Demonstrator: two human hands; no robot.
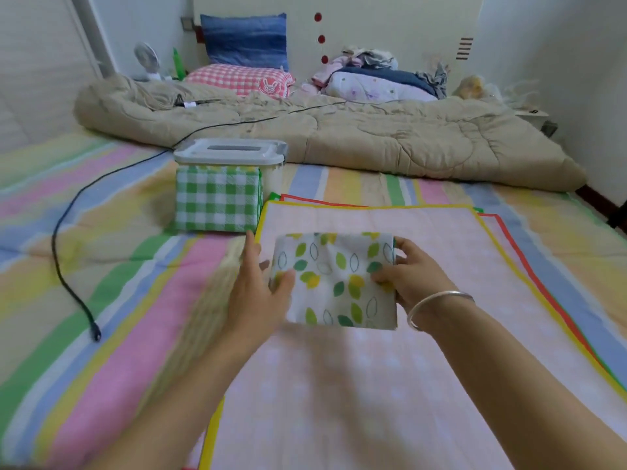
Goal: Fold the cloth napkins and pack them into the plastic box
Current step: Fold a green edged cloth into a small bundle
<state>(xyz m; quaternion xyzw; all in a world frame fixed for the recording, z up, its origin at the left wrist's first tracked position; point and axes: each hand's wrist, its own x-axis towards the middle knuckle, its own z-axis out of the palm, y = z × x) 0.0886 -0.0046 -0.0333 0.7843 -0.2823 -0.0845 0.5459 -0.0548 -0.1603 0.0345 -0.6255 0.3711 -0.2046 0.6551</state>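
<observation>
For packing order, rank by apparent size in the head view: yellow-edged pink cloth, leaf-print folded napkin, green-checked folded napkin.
1. Yellow-edged pink cloth.
2. Leaf-print folded napkin, though nearer.
3. Green-checked folded napkin, farther; unsure.

striped bed (118,300) | on it: beige quilt (373,140), plastic box (230,151), flat napkin stack (441,266), black cable (54,242)

A single wide-angle camera on the person's head gives the only view. It faces forward and tilts down along the forearms (509,368), which enter from the bottom edge. The left hand (258,293) and right hand (414,283) sit close under the lens at mid-frame, their fingers (405,249) pinching a folded napkin (334,283). Beyond the fingers the bed (118,266) runs to the far wall (543,45). The plastic box (230,152) stands beyond and left of the fingers.
</observation>
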